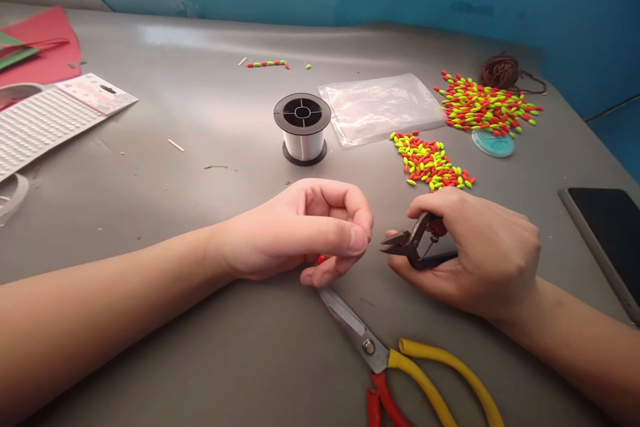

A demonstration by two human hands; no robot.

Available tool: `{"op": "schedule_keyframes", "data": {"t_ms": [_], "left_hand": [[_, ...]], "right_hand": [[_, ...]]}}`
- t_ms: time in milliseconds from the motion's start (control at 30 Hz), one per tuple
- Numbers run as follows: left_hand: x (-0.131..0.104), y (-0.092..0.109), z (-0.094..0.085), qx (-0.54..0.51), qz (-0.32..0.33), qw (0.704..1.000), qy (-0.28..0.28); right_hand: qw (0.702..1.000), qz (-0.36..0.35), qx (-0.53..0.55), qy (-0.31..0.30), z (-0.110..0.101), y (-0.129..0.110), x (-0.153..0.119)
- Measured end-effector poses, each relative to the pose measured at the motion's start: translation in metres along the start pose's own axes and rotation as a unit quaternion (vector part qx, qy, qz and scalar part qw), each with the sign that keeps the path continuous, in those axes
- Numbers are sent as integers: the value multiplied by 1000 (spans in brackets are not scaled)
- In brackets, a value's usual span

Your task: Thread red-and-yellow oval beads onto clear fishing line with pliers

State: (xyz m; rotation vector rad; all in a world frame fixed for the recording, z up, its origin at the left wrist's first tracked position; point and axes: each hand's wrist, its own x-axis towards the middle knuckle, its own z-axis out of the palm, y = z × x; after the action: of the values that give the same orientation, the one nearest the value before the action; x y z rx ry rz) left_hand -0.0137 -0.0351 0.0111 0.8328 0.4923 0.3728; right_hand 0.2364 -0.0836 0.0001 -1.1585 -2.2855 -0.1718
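Note:
My left hand [320,233] is closed in a pinch, thumb tip against the fingertips. What lies in the pinch is too small to make out. A small red bead [321,259] shows under the thumb, between the fingers. To its right, my right hand [480,250] is wrapped around small side cutters [413,243], whose jaws stand apart and point toward my left fingertips. Just below my left hand, scissors [370,347] with red and yellow handles lie on the table. A spool of clear line [303,133] stands upright behind my left hand.
Red and yellow-green beads lie in a near pile [433,163] and a far pile [487,107]. Around them are a clear plastic bag [380,107], a teal disc [493,143] and brown cord [500,71]. A phone [605,233] lies right; a white card sheet [55,123] lies left.

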Motion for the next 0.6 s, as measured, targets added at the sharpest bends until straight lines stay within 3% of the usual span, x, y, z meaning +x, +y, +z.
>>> {"op": "schedule_keyframes", "data": {"t_ms": [600], "left_hand": [[0,0,0,6,-9,1000,1]], "right_hand": [[1000,-8,-9,1,0,0,4]]}}
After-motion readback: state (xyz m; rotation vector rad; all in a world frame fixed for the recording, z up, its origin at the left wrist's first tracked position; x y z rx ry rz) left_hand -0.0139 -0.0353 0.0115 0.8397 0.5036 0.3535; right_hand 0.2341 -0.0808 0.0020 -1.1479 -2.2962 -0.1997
